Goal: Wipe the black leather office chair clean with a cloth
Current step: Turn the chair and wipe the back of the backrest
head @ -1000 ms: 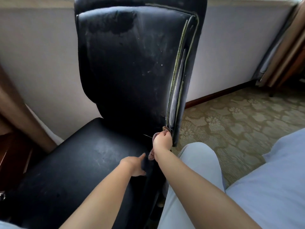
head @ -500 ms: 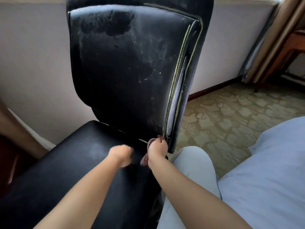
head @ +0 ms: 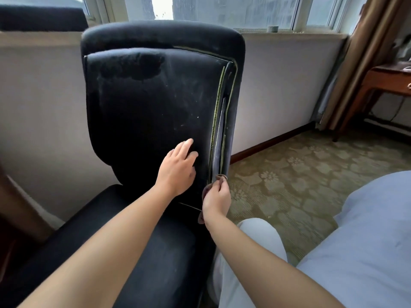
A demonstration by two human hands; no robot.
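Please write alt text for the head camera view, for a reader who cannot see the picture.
A person's right hand grips a small cloth at the lower right edge of a dusty black leather office chair, while the open left hand rests on the backrest. Behind the chair are a pale wall and a window; patterned carpet lies to the right.

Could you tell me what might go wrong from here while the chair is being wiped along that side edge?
1. The right hand pinches the cloth at the split side seam of the backrest; rubbing there could catch the loose edge and open it further.
2. The left hand lies open on the backrest, so its bracing may be weak and the chair might shift.
3. The dusty patches up top may get missed.
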